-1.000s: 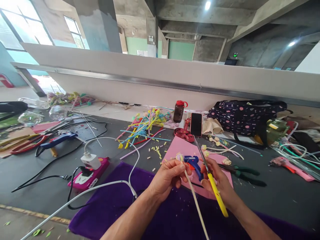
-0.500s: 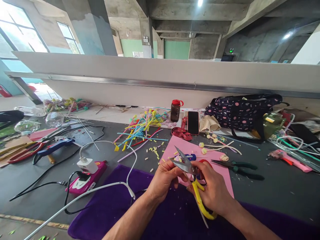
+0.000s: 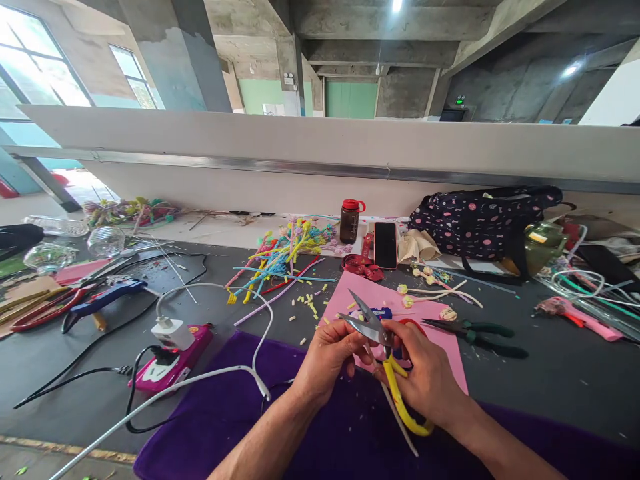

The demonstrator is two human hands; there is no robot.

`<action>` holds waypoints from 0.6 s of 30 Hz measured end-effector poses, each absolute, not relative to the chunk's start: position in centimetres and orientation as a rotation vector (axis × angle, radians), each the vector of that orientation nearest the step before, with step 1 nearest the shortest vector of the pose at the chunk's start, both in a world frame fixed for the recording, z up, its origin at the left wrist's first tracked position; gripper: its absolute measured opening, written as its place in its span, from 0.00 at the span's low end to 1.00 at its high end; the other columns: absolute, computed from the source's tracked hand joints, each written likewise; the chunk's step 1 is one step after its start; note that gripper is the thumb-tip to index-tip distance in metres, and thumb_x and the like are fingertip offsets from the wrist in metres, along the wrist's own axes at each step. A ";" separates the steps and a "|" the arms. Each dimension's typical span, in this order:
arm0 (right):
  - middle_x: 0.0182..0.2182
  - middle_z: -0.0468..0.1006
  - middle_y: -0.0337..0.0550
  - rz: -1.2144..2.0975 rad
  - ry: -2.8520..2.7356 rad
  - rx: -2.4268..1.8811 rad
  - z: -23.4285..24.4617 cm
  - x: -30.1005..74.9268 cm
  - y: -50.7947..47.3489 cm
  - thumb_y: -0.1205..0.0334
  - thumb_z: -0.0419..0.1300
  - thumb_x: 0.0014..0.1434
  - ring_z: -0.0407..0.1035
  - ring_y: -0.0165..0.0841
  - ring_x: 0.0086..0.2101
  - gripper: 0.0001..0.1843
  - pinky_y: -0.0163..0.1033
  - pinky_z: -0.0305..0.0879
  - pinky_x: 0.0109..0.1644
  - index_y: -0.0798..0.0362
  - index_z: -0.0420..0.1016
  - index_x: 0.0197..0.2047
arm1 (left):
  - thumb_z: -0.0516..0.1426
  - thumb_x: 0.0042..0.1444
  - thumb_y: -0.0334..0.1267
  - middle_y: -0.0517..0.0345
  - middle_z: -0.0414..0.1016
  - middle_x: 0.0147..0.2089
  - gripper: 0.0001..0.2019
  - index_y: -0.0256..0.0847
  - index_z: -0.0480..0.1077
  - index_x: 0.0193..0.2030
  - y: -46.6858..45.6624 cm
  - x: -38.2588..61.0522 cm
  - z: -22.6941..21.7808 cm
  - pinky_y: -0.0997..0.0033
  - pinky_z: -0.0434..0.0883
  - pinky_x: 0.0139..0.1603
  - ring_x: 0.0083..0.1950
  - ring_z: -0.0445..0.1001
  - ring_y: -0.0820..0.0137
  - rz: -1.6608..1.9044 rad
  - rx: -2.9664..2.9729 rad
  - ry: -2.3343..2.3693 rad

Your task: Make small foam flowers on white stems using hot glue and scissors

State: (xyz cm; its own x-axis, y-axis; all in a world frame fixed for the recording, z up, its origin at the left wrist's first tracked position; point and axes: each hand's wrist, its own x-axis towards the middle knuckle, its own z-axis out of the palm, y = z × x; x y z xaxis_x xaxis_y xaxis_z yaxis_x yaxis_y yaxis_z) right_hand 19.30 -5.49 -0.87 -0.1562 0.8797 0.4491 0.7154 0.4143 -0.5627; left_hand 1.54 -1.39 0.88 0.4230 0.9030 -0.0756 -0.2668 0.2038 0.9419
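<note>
My right hand [image 3: 427, 380] is closed around yellow-handled snips [image 3: 395, 390], whose metal blades [image 3: 365, 319] stand apart and point up and left. My left hand [image 3: 333, 357] pinches a thin white stem [image 3: 397, 417] close to the blades; the stem runs down and to the right under the right hand. Both hands hover over a purple cloth [image 3: 240, 413] and the near edge of a pink sheet [image 3: 440, 340]. A blue glue gun [image 3: 383, 313] lies on the pink sheet just behind the blades, mostly hidden.
Green-handled pliers [image 3: 475, 332] lie right of the pink sheet. A pink power strip [image 3: 173, 357] with a white plug and cables sits at left. Coloured pipe cleaners [image 3: 285, 257], a brown bottle [image 3: 350, 220], a phone [image 3: 385, 245] and a dotted bag [image 3: 480, 223] line the back.
A second ago the snips pointed straight up with blades together beside the stem. The right hand has since turned them toward the left hand and the blades have spread apart around the stem's top.
</note>
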 end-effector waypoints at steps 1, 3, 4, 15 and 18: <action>0.36 0.70 0.43 0.328 -1.904 -1.362 -0.8 19.3 -5.5 0.55 0.63 0.49 0.67 0.36 0.34 0.30 0.39 0.66 0.35 0.49 0.61 0.55 | 0.62 0.47 0.43 0.54 0.75 0.24 0.12 0.34 0.72 0.28 -1.4 1.5 0.9 0.82 0.59 0.17 0.23 0.70 0.74 0.929 1.048 0.744; 0.34 0.70 0.40 0.446 -1.850 -1.371 -0.5 19.4 -5.6 0.56 0.62 0.50 0.67 0.33 0.31 0.29 0.36 0.66 0.32 0.49 0.59 0.55 | 0.60 0.49 0.43 0.53 0.75 0.28 0.12 0.34 0.72 0.28 -1.4 1.5 1.0 0.82 0.59 0.16 0.23 0.70 0.76 0.926 1.034 0.736; 0.33 0.70 0.39 0.492 -1.825 -1.374 -0.3 19.4 -5.6 0.57 0.61 0.51 0.66 0.32 0.30 0.29 0.35 0.66 0.31 0.49 0.59 0.55 | 0.60 0.49 0.43 0.53 0.75 0.29 0.12 0.34 0.71 0.28 -1.4 1.4 1.1 0.82 0.59 0.16 0.23 0.70 0.76 0.925 1.026 0.736; 0.34 0.70 0.39 0.814 -1.623 -1.316 -0.2 19.5 -5.2 0.58 0.62 0.49 0.66 0.32 0.31 0.28 0.36 0.65 0.34 0.48 0.61 0.53 | 0.58 0.52 0.43 0.57 0.73 0.25 0.12 0.35 0.72 0.31 -1.4 1.3 1.2 0.83 0.56 0.15 0.19 0.65 0.80 0.867 0.985 0.710; 0.34 0.69 0.37 1.095 -1.382 -1.138 0.4 20.1 -4.8 0.60 0.62 0.48 0.66 0.30 0.32 0.27 0.36 0.65 0.36 0.46 0.60 0.51 | 0.57 0.53 0.43 0.60 0.70 0.20 0.12 0.34 0.73 0.31 -1.5 1.2 1.3 0.83 0.52 0.14 0.14 0.57 0.83 0.738 0.990 0.687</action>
State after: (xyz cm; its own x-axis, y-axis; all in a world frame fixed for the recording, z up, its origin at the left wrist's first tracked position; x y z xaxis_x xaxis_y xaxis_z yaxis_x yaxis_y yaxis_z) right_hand 20.07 -4.81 0.43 -0.0618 0.9877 0.1436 0.0858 0.1486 -0.9852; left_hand 1.21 -1.49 1.26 0.5707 0.8031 -0.1716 -0.2285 0.3560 0.9061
